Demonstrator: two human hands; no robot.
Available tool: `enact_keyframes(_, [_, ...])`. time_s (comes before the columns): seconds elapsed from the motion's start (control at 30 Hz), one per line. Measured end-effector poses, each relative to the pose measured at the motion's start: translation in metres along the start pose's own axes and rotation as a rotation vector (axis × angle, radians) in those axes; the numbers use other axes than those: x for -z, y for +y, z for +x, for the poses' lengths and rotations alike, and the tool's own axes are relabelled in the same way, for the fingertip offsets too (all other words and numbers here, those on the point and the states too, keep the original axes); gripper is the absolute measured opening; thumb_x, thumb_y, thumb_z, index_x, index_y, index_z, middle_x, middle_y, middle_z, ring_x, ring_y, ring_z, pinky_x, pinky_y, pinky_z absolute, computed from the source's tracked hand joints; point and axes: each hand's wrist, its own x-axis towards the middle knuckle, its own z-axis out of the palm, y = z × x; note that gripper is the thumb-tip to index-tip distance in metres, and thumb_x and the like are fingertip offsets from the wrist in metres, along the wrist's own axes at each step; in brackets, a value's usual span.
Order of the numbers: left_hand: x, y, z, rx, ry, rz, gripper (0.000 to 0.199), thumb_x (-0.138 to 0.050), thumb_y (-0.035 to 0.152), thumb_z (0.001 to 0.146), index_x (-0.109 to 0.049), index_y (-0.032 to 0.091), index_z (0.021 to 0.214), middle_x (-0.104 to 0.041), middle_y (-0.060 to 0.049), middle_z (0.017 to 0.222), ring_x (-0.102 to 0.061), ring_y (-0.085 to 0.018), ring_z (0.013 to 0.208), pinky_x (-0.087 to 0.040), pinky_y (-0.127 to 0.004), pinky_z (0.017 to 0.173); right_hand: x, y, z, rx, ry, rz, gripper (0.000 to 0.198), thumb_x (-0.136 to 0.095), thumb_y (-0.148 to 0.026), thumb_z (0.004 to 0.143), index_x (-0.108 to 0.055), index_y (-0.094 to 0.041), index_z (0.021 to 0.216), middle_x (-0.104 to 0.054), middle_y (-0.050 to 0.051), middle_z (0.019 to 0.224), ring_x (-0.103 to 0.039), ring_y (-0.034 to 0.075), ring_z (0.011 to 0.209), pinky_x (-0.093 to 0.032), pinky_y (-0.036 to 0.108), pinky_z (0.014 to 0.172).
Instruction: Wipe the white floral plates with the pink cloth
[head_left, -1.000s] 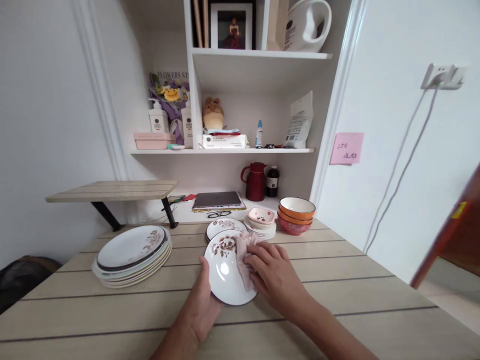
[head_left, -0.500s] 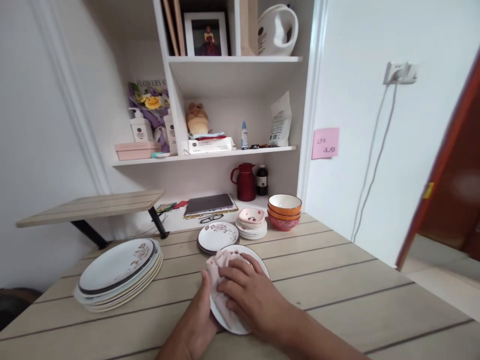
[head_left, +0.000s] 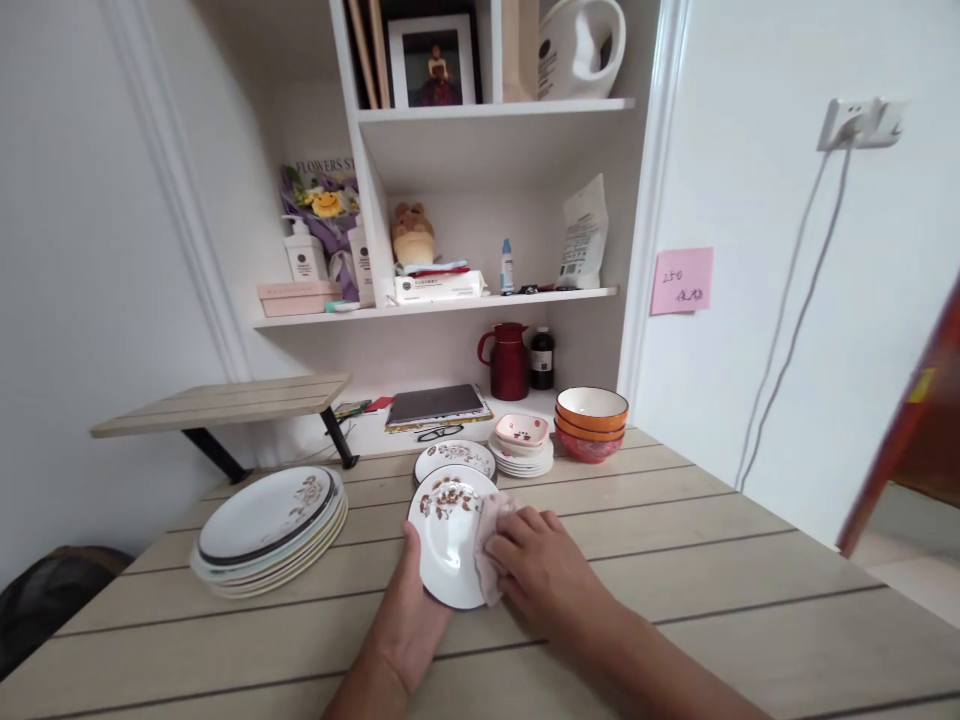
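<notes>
A white plate with brown flowers (head_left: 448, 545) is tilted up toward me over the table. My left hand (head_left: 412, 610) grips it from the lower left, thumb along the rim and the other fingers hidden behind. My right hand (head_left: 547, 570) is closed on a pale pink cloth (head_left: 489, 545), pressed against the plate's right edge. Just behind, a short stack of matching small plates (head_left: 456, 458) lies on the table. Small white dishes with a pink square bowl on top (head_left: 523, 432) stand to their right, beside stacked orange and red bowls (head_left: 591, 425).
A stack of large plates (head_left: 266, 520) lies at left, near a raised wooden stand (head_left: 225, 405). At the back are a laptop (head_left: 436, 403), eyeglasses (head_left: 440, 433), a red jug (head_left: 509, 362) and a dark bottle (head_left: 541, 358). Shelves (head_left: 495, 112) rise above the wooden table (head_left: 712, 590).
My right hand and the cloth have moved from across the plate to its right edge, uncovering the floral pattern. The plate is tilted up more, and the view has shifted left.
</notes>
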Motion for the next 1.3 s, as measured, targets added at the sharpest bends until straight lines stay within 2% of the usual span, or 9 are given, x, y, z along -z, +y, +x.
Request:
enact_keyframes(0.13, [0.000,0.000,-0.002,0.085,-0.037,0.009,0.066,-0.032,0.061,0.087,-0.051,0.018,0.132,-0.056,-0.012,0.132,-0.041,-0.027,0.131,-0.022,-0.041,0.112,0.003,-0.019,-0.004,0.090,-0.021,0.089,0.017,-0.057,-0.024,0.081,-0.058,-0.025,0.099,-0.057,0.003,0.106,-0.047,0.022,0.098,-0.034,0.036,0.084])
enact_keyframes(0.33, [-0.005,-0.009,-0.008,0.263,0.079,0.084,0.060,-0.038,0.056,0.088,-0.049,0.018,0.133,-0.064,-0.012,0.120,-0.053,-0.026,0.119,-0.031,-0.043,0.106,0.014,-0.029,0.000,0.133,0.100,0.140,0.031,-0.052,-0.033,0.089,-0.051,-0.030,0.120,-0.055,0.002,0.118,-0.044,0.022,0.107,-0.030,0.039,0.094])
enact_keyframes(0.5, [-0.009,-0.015,-0.006,0.239,0.051,0.050,0.062,-0.043,0.056,0.086,-0.046,0.019,0.136,-0.061,-0.014,0.125,-0.049,-0.027,0.123,-0.028,-0.044,0.108,0.019,-0.014,0.004,0.040,0.189,0.067,0.030,-0.053,-0.036,0.089,-0.054,-0.031,0.119,-0.056,0.004,0.123,-0.044,0.023,0.109,-0.029,0.040,0.094])
enact_keyframes(0.7, [0.012,0.000,0.003,0.094,-0.021,0.014,0.066,-0.031,0.058,0.088,-0.036,0.020,0.142,-0.054,-0.014,0.134,-0.039,-0.026,0.133,-0.020,-0.044,0.113,0.008,0.006,0.002,-0.109,0.115,-0.051,0.019,-0.054,-0.024,0.085,-0.058,-0.025,0.103,-0.059,0.006,0.106,-0.047,0.025,0.097,-0.032,0.038,0.079])
enact_keyframes(0.8, [0.018,0.004,0.004,0.085,-0.085,-0.015,0.071,-0.026,0.063,0.086,-0.038,0.019,0.141,-0.051,-0.013,0.137,-0.035,-0.025,0.135,-0.017,-0.043,0.114,0.002,0.002,0.000,-0.069,0.078,-0.030,0.011,-0.053,-0.023,0.083,-0.057,-0.022,0.093,-0.058,0.007,0.103,-0.046,0.024,0.093,-0.032,0.038,0.078])
enact_keyframes(0.9, [0.012,0.001,0.001,0.061,-0.084,-0.017,0.073,-0.028,0.066,0.085,-0.047,0.017,0.136,-0.054,-0.013,0.134,-0.037,-0.025,0.134,-0.017,-0.041,0.114,0.003,-0.013,-0.004,0.039,0.048,0.064,0.008,-0.052,-0.022,0.083,-0.056,-0.021,0.090,-0.057,0.005,0.099,-0.046,0.022,0.092,-0.034,0.037,0.080])
enact_keyframes(1.0, [0.001,-0.004,-0.004,0.121,-0.007,0.031,0.068,-0.033,0.063,0.086,-0.052,0.016,0.131,-0.060,-0.014,0.127,-0.044,-0.027,0.129,-0.024,-0.042,0.112,0.007,-0.028,-0.007,0.138,0.020,0.126,0.012,-0.052,-0.026,0.085,-0.057,-0.023,0.095,-0.056,0.003,0.100,-0.046,0.021,0.092,-0.034,0.036,0.080])
enact_keyframes(1.1, [-0.005,-0.008,-0.008,0.245,0.036,0.081,0.060,-0.036,0.056,0.089,-0.051,0.017,0.132,-0.062,-0.014,0.124,-0.050,-0.028,0.123,-0.030,-0.045,0.108,0.012,-0.035,-0.005,0.158,0.061,0.139,0.023,-0.051,-0.031,0.088,-0.056,-0.028,0.110,-0.057,0.003,0.107,-0.046,0.022,0.097,-0.032,0.038,0.085])
enact_keyframes(1.3, [-0.004,-0.014,-0.011,0.285,0.025,0.088,0.061,-0.039,0.053,0.088,-0.043,0.019,0.138,-0.058,-0.015,0.129,-0.047,-0.028,0.126,-0.026,-0.047,0.109,0.023,-0.017,0.001,-0.010,0.193,0.065,0.027,-0.047,-0.030,0.092,-0.054,-0.030,0.118,-0.058,0.005,0.115,-0.045,0.023,0.103,-0.030,0.039,0.089])
